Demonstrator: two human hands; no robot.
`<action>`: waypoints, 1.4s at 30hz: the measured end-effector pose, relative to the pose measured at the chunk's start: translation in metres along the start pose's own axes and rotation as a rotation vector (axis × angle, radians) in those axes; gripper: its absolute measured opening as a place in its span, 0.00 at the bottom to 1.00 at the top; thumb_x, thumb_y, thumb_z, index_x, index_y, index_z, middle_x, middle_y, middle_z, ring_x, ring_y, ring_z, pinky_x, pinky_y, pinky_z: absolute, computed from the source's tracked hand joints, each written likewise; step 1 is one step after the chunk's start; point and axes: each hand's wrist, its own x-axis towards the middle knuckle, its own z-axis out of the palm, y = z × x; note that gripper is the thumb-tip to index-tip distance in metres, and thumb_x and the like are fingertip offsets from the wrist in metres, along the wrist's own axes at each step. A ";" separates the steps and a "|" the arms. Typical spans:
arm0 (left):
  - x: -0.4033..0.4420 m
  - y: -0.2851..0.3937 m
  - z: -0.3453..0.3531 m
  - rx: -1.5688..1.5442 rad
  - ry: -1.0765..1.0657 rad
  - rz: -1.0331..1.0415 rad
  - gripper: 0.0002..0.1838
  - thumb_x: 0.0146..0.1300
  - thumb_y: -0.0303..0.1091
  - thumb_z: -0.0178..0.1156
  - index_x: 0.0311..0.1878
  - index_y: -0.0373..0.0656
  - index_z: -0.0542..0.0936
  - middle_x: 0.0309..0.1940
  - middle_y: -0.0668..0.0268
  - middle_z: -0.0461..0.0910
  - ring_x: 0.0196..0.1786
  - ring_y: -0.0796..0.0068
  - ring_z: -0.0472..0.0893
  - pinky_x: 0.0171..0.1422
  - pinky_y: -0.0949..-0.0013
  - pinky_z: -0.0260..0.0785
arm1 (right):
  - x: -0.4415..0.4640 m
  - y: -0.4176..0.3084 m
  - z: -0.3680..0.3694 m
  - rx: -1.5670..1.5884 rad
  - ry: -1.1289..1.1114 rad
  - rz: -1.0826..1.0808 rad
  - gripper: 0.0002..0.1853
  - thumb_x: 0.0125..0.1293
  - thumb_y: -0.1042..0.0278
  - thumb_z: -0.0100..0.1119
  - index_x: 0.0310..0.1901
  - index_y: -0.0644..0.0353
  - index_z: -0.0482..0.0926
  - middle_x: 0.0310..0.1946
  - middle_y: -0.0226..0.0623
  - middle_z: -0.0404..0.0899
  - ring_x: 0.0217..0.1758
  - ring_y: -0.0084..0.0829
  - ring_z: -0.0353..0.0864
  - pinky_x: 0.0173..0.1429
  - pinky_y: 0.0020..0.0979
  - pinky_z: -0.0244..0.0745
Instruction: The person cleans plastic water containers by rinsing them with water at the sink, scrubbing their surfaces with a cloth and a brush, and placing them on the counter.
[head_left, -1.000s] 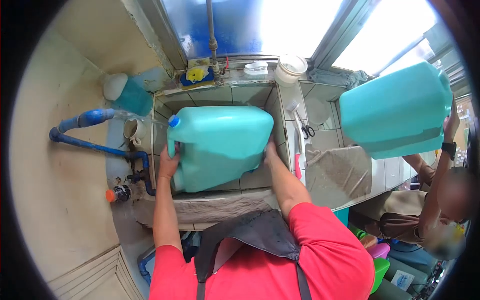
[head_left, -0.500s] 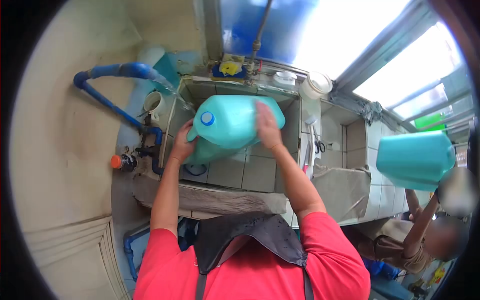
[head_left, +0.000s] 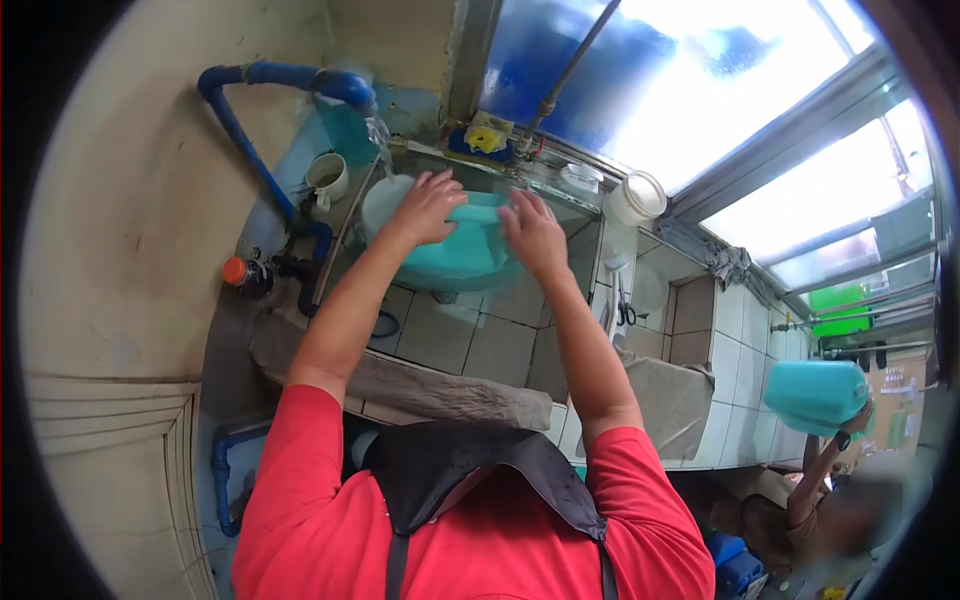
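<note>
A large teal plastic jug (head_left: 455,255), smeared by motion, lies on its side in the tiled basin (head_left: 437,335). My left hand (head_left: 428,208) is over its upper left part, fingers stretched out and apart. At the jug's right end is my right hand (head_left: 534,230), its fingers spread and slightly blurred. I cannot make out whether either palm presses on the plastic. Water pours from the blue pipe (head_left: 350,88) into the basin's far left corner, beside the jug. The blue cap does not show.
A white mug (head_left: 327,180) stands left of the basin. Scissors (head_left: 627,312) and a brush lie on the right divider, near a white tub (head_left: 635,198). A grey cloth (head_left: 400,385) drapes the front edge. At far right another person holds a teal jug (head_left: 815,397).
The jug has turned, taking its blue cap out of sight. My left hand has left the handle side and moved up over the jug. The other person's jug appears lower and smaller.
</note>
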 end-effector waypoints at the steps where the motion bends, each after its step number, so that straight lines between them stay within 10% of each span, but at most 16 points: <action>1: -0.003 0.007 -0.019 0.093 0.021 -0.077 0.21 0.56 0.40 0.64 0.54 0.46 0.81 0.61 0.59 0.75 0.70 0.53 0.67 0.73 0.48 0.55 | 0.004 0.005 -0.001 0.001 -0.047 0.191 0.24 0.69 0.52 0.55 0.59 0.61 0.75 0.56 0.43 0.77 0.60 0.47 0.76 0.62 0.43 0.72; 3: -0.015 -0.002 -0.019 0.239 0.180 -0.258 0.25 0.66 0.58 0.54 0.54 0.48 0.79 0.60 0.55 0.74 0.67 0.45 0.67 0.70 0.39 0.55 | 0.004 0.013 0.003 -0.067 -0.019 0.042 0.24 0.69 0.52 0.56 0.59 0.60 0.74 0.55 0.43 0.78 0.59 0.46 0.76 0.61 0.43 0.72; 6: -0.024 -0.009 -0.024 0.146 0.160 -0.607 0.22 0.69 0.56 0.50 0.52 0.51 0.79 0.56 0.54 0.75 0.62 0.46 0.71 0.65 0.41 0.60 | 0.006 -0.010 0.019 -0.212 0.120 -0.280 0.23 0.68 0.53 0.57 0.58 0.59 0.75 0.52 0.44 0.79 0.57 0.46 0.77 0.60 0.44 0.72; 8: -0.025 -0.011 -0.017 0.156 0.171 -0.557 0.20 0.69 0.55 0.49 0.50 0.52 0.79 0.53 0.53 0.75 0.59 0.46 0.72 0.63 0.42 0.61 | 0.010 -0.043 0.025 -0.361 -0.192 -0.402 0.22 0.67 0.52 0.58 0.56 0.58 0.77 0.51 0.43 0.80 0.56 0.46 0.77 0.61 0.44 0.70; 14: -0.020 -0.019 -0.015 0.139 0.195 -0.519 0.19 0.70 0.54 0.47 0.47 0.51 0.79 0.49 0.53 0.78 0.56 0.48 0.73 0.60 0.44 0.64 | 0.064 -0.064 0.037 -0.246 -0.580 -0.119 0.23 0.73 0.46 0.45 0.40 0.56 0.83 0.36 0.49 0.83 0.41 0.54 0.82 0.48 0.50 0.76; 17: -0.007 -0.023 -0.011 0.153 0.185 -0.552 0.19 0.71 0.53 0.46 0.47 0.51 0.79 0.49 0.53 0.78 0.56 0.49 0.74 0.60 0.44 0.64 | 0.043 -0.061 0.035 -0.311 -0.513 -0.133 0.21 0.71 0.50 0.49 0.53 0.57 0.80 0.52 0.51 0.81 0.54 0.52 0.80 0.58 0.49 0.73; 19: 0.000 -0.026 -0.009 0.188 0.205 -0.571 0.19 0.71 0.53 0.45 0.47 0.52 0.79 0.48 0.53 0.77 0.57 0.48 0.73 0.60 0.43 0.64 | 0.010 -0.026 0.058 -0.305 0.174 -0.633 0.26 0.69 0.52 0.54 0.62 0.61 0.72 0.64 0.49 0.71 0.65 0.54 0.71 0.68 0.52 0.63; 32: -0.011 -0.017 -0.005 0.202 0.288 -0.512 0.18 0.68 0.53 0.49 0.43 0.50 0.78 0.44 0.55 0.78 0.52 0.49 0.76 0.57 0.43 0.65 | 0.010 -0.027 0.107 -0.204 -0.120 -0.260 0.52 0.61 0.31 0.54 0.71 0.71 0.55 0.71 0.61 0.55 0.77 0.55 0.52 0.78 0.52 0.46; 42: 0.010 -0.025 -0.007 0.158 0.132 -0.529 0.22 0.68 0.55 0.49 0.50 0.48 0.79 0.56 0.52 0.75 0.59 0.50 0.73 0.63 0.47 0.63 | -0.052 -0.023 0.042 -0.271 -0.123 -0.461 0.21 0.59 0.67 0.59 0.55 0.58 0.75 0.56 0.41 0.74 0.60 0.44 0.73 0.61 0.42 0.71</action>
